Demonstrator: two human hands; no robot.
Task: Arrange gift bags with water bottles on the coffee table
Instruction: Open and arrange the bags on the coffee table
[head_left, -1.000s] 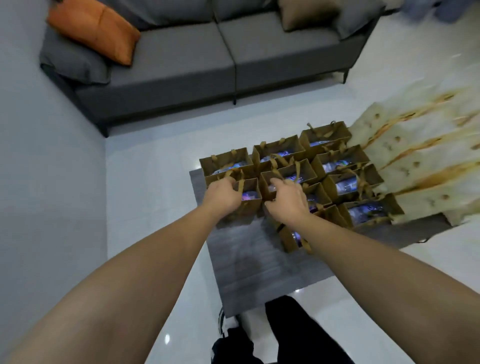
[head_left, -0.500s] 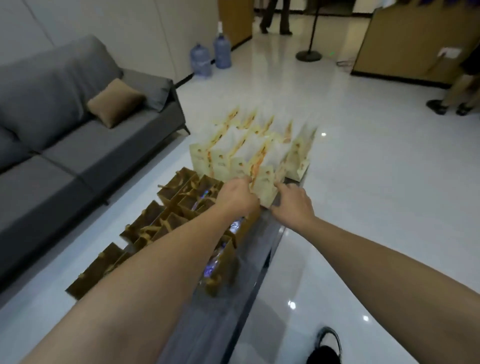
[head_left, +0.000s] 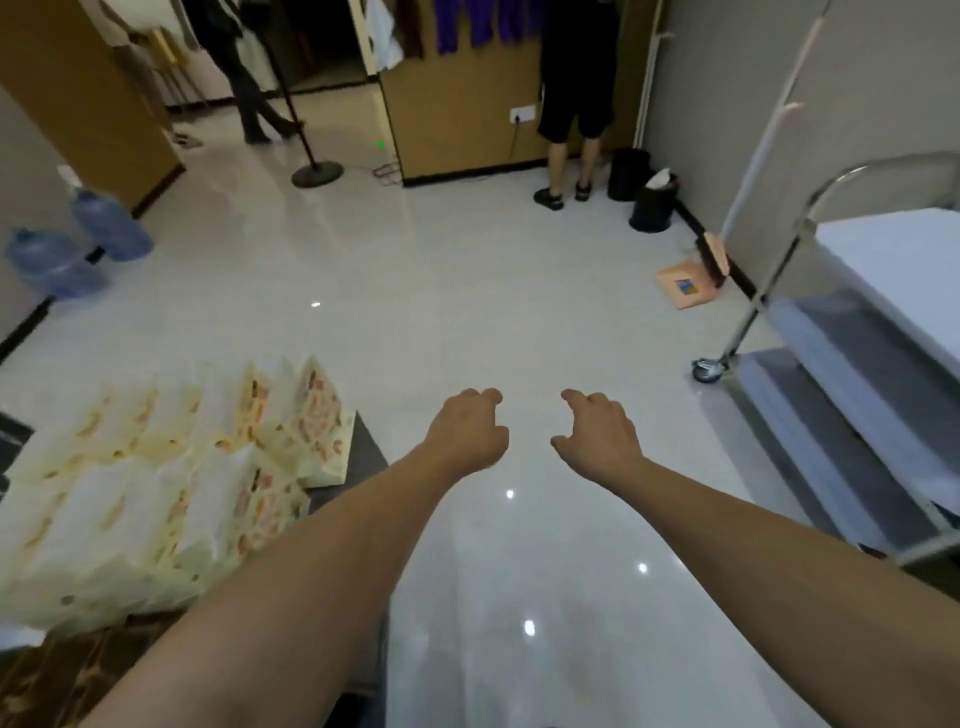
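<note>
While both arms reach out over the bare floor, the hands carry nothing.
Left hand and right hand hang side by side near the centre, fingers loosely curled, gripping nothing, well apart from the bags. Over at eight o'clock the pale printed gift bags stand packed together in rows on the dark worktop, some touching; what is inside them I cannot tell. At seven o'clock, a blurred patch of brown bags. Two big water jugs sit at ten o'clock, a metal trolley at three, and a person in black shorts stands at one o'clock.
</note>
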